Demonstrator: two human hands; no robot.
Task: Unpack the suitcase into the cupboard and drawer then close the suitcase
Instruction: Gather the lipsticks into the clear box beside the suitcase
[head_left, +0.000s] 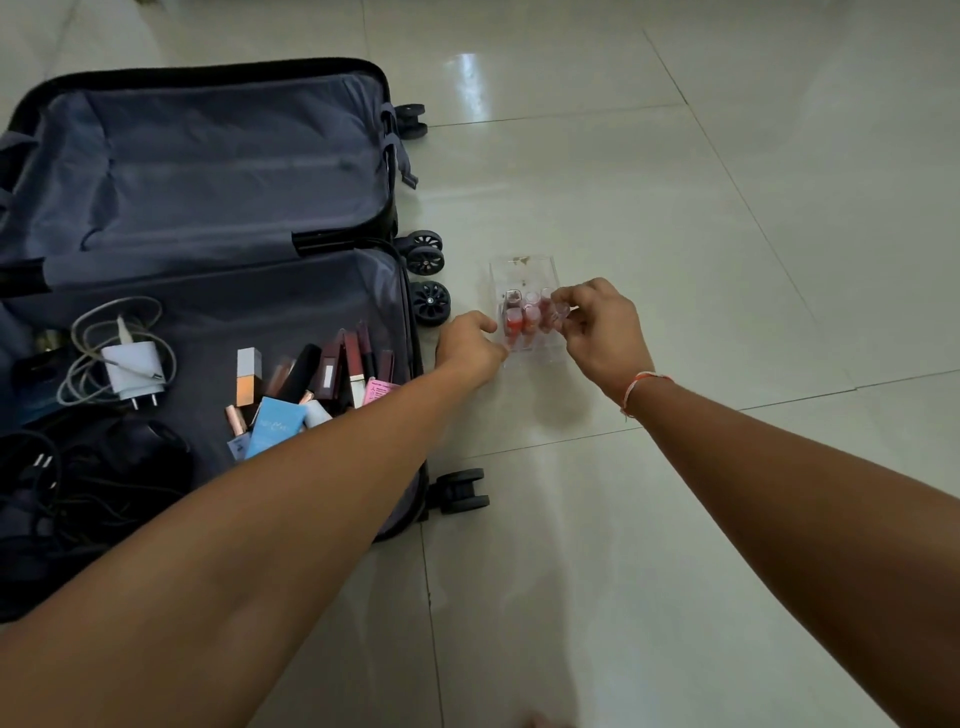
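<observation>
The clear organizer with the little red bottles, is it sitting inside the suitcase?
No, the clear organizer stands on the tiled floor to the right of the open suitcase, beside its wheels.

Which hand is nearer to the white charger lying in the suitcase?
Left. The left hand is just past the suitcase edge, at the clear organiser, closer to the white charger. The right hand is on the organiser's far side, farther away.

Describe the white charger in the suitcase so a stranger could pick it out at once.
Start at the open suitcase lying on the tiled floor and look in its nearer half, at the far-left side. The white plug-in charger lies there inside a loop of pale cable. It is the only white block with two metal pins; the leads below it are black, the cosmetics to its right coloured.
</observation>
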